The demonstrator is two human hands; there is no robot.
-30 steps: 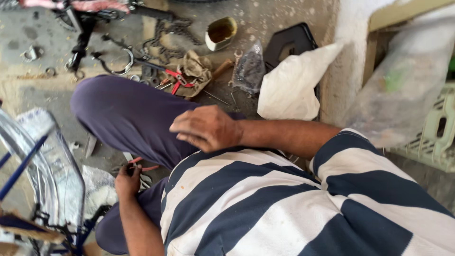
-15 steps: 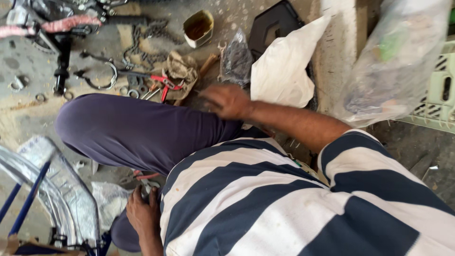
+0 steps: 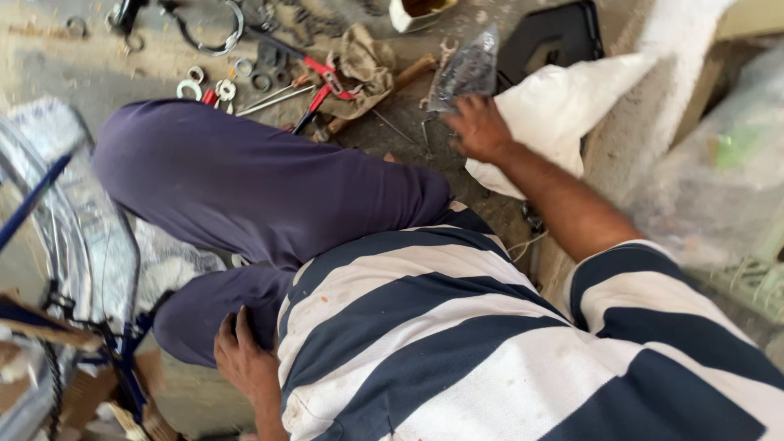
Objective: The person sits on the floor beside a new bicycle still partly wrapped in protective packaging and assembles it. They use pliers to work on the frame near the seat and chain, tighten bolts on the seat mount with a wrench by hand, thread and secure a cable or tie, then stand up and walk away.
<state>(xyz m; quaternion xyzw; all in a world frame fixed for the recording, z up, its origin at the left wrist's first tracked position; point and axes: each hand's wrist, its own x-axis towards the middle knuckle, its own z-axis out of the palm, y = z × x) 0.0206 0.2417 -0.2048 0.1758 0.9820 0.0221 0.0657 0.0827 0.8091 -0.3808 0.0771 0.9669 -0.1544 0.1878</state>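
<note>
- since the earlier frame the right hand (image 3: 478, 126) has left the knee and has reached forward to the floor (image 3: 98, 69); the left hand (image 3: 245, 355) has come down beside the hip.
- the right hand now lies with loosely spread fingers on the lower edge of a clear plastic bag of small dark parts (image 3: 465, 69); it touches the bag, but i cannot tell if it grips it already.
- the bag rests on the floor, just beside a white sack (image 3: 563, 106) and near the red-handled pliers (image 3: 322, 86).
- the left hand looks empty, half curled against the purple trouser leg (image 3: 245, 180).
- as i judge, the reach is made, but the bag is not yet lifted or opened; a bicycle wheel (image 3: 65, 220) stands at the left, untouched.
</note>
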